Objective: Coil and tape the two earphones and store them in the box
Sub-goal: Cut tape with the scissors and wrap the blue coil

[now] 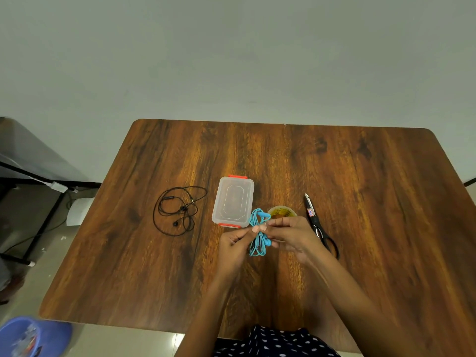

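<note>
Both hands meet above the near middle of the brown wood-grain table (360, 228), just in front of the clear plastic box with orange-red clips (233, 200). The left hand (233, 244) has its fingers curled, thumb and forefinger pinched on the waist of the bright blue coiled earphone (258, 231). The right hand (291, 237) is also curled in, its fingertips pressed to the same waist from the other side, so the 2 hands touch there. Whether tape is already on the bundle cannot be told.

The blue earphone is gathered into a long bundle cinched at the middle, loops fanning out above and below the fingers, with 1 blue earbud showing at the top and 1 at the lower right.

The box lies flat with its lid on, and nothing shows through the lid. To the left of the box, well apart, the black earphone (177, 210) lies loose and uncoiled. Just right of the box's near corner, a yellowish roll of clear tape (280, 212) is partly hidden behind the right hand. Farther right of the box lie black-handled scissors (318, 222), blades closed.
</note>
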